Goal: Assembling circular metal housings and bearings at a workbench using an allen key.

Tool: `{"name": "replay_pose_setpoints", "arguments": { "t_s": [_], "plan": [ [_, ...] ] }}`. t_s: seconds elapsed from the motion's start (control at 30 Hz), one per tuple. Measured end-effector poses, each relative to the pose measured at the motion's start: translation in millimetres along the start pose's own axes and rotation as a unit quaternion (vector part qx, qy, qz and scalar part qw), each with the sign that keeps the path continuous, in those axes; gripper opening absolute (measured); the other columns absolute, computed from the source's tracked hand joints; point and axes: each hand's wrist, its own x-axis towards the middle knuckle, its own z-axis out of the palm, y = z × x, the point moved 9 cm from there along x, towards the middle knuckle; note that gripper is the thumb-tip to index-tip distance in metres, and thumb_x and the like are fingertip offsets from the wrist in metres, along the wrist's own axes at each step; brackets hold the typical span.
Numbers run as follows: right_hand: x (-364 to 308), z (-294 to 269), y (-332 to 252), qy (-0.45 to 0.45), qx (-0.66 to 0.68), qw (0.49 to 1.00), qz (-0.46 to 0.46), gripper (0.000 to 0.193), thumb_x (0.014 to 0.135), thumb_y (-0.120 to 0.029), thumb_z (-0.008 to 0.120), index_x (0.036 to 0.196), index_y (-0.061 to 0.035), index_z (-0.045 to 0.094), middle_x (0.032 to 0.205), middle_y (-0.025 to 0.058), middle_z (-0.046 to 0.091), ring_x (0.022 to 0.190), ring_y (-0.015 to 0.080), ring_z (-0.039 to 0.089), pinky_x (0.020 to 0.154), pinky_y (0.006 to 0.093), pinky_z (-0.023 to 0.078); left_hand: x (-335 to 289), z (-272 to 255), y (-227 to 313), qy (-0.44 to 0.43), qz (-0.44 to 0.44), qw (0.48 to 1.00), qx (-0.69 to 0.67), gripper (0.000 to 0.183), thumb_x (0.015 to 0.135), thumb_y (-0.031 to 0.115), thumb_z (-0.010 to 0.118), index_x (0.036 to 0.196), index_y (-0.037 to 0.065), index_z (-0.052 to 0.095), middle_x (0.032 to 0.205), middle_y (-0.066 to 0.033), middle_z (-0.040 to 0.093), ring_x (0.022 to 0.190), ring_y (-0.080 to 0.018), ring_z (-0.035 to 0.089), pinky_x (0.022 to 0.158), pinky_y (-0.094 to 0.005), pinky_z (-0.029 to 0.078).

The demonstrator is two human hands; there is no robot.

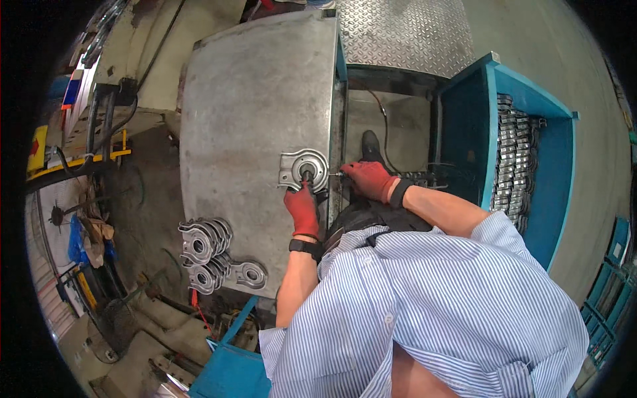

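Observation:
A grey metal bracket plate with a round flanged hole lies flat near the right edge of a steel worktable. My left hand, in a red glove, is closed around a dark tool stem that stands in the bracket's hole. My right hand, also red-gloved, sits just right of the table edge, closed on a small metal piece that points toward the bracket. A black watch band circles my left wrist.
Several similar metal brackets are stacked at the table's near left corner. A blue bin to my right holds rows of stacked metal parts. A diamond-plate sheet lies beyond, and a blue crate stands below.

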Motion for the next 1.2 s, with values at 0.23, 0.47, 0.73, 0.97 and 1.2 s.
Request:
{"name": "replay_pose_setpoints", "arguments": {
  "t_s": [0.23,0.47,0.73,0.97,1.2],
  "plan": [
    [2,-3,0,0.008,0.012,1.000,-0.004,0.034,0.077,-0.019,0.059,0.108,-0.0068,0.054,0.097,0.0159,0.061,0.089,0.0356,0.061,0.074,0.0436,0.049,1,4,-14,-0.036,-0.070,0.996,0.051,0.032,0.080,0.026,0.068,0.089,-0.005,0.064,0.089,-0.0233,0.065,0.084,-0.0391,0.062,0.069,-0.0431,0.046],
    [4,-7,-4,0.047,0.047,0.998,-0.002,0.035,0.080,-0.019,0.059,0.114,-0.0086,0.056,0.102,0.0178,0.062,0.094,0.0361,0.060,0.078,0.0426,0.049,-4,-3,-18,-0.015,-0.056,0.996,-0.073,0.031,0.079,0.025,0.069,0.090,-0.003,0.065,0.088,-0.0223,0.066,0.083,-0.0376,0.063,0.069,-0.0388,0.047],
    [-3,-6,7,0.054,0.074,0.995,0.035,0.036,0.081,-0.019,0.062,0.115,-0.0078,0.055,0.100,0.0199,0.062,0.093,0.0393,0.059,0.078,0.0432,0.048,-45,-82,-48,0.007,-0.101,0.994,-0.041,0.037,0.084,0.034,0.061,0.090,-0.003,0.064,0.085,-0.0240,0.064,0.083,-0.0427,0.060,0.070,-0.0451,0.046],
    [-3,10,11,0.023,0.088,0.996,-0.020,0.034,0.081,-0.016,0.062,0.113,-0.0063,0.055,0.099,0.0208,0.063,0.092,0.0384,0.060,0.076,0.0412,0.048,-123,-215,-142,0.205,-0.174,0.961,0.065,0.040,0.088,0.035,0.055,0.084,-0.004,0.063,0.078,-0.0268,0.061,0.077,-0.0448,0.058,0.066,-0.0476,0.045],
    [-2,7,13,0.047,0.082,0.995,-0.032,0.025,0.084,-0.014,0.060,0.107,-0.0052,0.057,0.092,0.0187,0.064,0.087,0.0355,0.063,0.072,0.0378,0.049,-137,-291,-213,0.201,-0.318,0.915,-0.143,0.043,0.088,0.037,0.057,0.084,-0.005,0.063,0.079,-0.0251,0.063,0.077,-0.0434,0.059,0.063,-0.0442,0.044]
  ]
}}
